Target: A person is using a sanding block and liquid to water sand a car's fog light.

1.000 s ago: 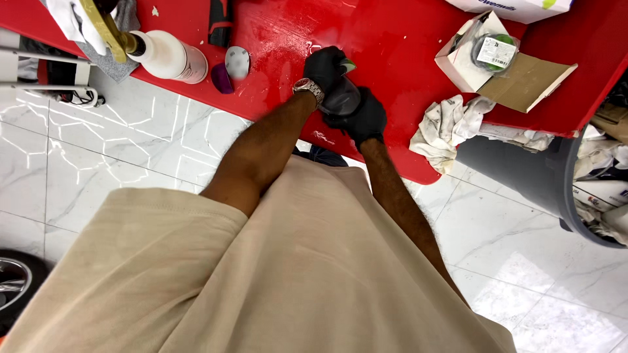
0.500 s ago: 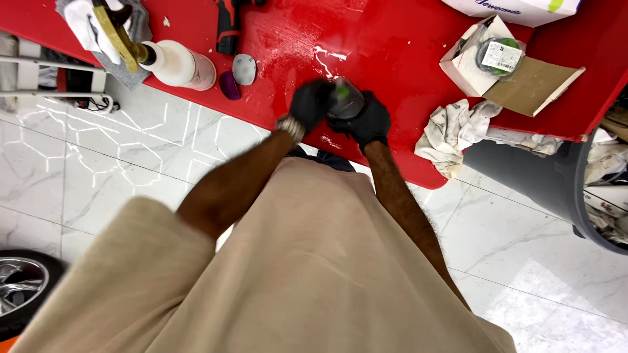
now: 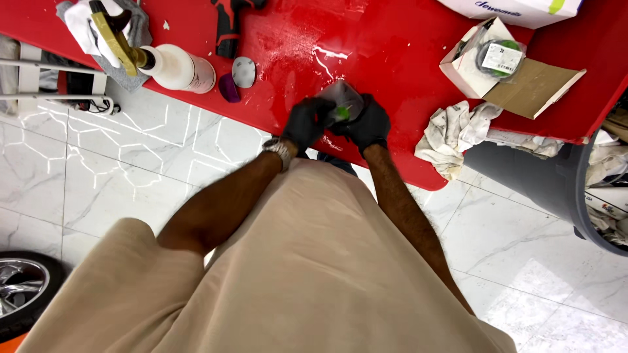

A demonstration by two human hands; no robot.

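Black-gloved, the left hand [image 3: 306, 122] and right hand [image 3: 367, 124] meet at upper centre, fingers curled pinching a clear plastic packet [image 3: 343, 100] with something green inside, steadied over the red table [image 3: 392, 59].

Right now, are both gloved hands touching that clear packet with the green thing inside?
Touching. The head view shows the left hand and the right hand both closed around the edges of the clear packet, held between them above the red table.
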